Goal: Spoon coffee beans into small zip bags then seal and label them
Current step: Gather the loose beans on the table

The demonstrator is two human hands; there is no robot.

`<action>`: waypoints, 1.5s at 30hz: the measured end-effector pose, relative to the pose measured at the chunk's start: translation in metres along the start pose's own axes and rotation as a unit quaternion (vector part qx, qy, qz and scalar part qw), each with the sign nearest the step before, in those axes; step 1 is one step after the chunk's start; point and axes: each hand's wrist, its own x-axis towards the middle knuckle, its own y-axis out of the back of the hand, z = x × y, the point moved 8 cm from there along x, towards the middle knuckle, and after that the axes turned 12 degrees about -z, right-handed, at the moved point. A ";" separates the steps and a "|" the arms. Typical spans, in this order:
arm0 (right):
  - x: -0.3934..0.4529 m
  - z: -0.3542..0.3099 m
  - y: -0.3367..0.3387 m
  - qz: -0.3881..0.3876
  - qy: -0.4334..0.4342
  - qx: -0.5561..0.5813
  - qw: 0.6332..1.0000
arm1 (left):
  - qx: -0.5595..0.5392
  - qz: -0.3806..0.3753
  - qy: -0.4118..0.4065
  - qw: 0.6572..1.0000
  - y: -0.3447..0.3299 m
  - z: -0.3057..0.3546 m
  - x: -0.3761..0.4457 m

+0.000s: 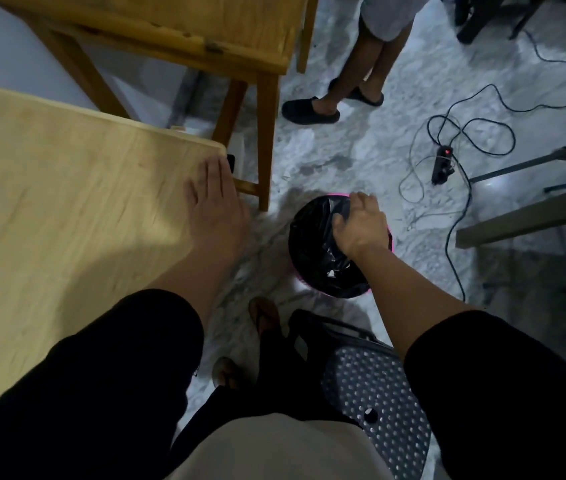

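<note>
Left hand (214,206) flat on corner of pale wooden table (67,188), fingers straight and together, holding nothing. Right hand (361,225) down over pink-rimmed bin (312,237) on marble floor, fingers spread and bent on black liner (319,251); whether anything is pinched cannot be told. No beans, zip bags or labels in view. Perforated stool (375,400) just near of bin. Power strip (443,164) and cables well right. Second person's legs (357,64) beside darker table (177,26).
</note>
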 end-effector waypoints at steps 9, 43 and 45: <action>-0.026 -0.093 0.035 0.086 0.166 -0.059 0.981 | -0.042 0.035 0.013 0.998 0.045 -0.003 -0.009; -0.230 -0.483 -0.186 -0.231 0.510 -0.006 0.829 | -0.270 0.148 0.507 0.805 0.000 -0.355 -0.326; -0.230 -0.484 -0.200 -0.253 0.490 0.029 0.834 | -0.291 0.135 0.492 0.809 -0.017 -0.349 -0.321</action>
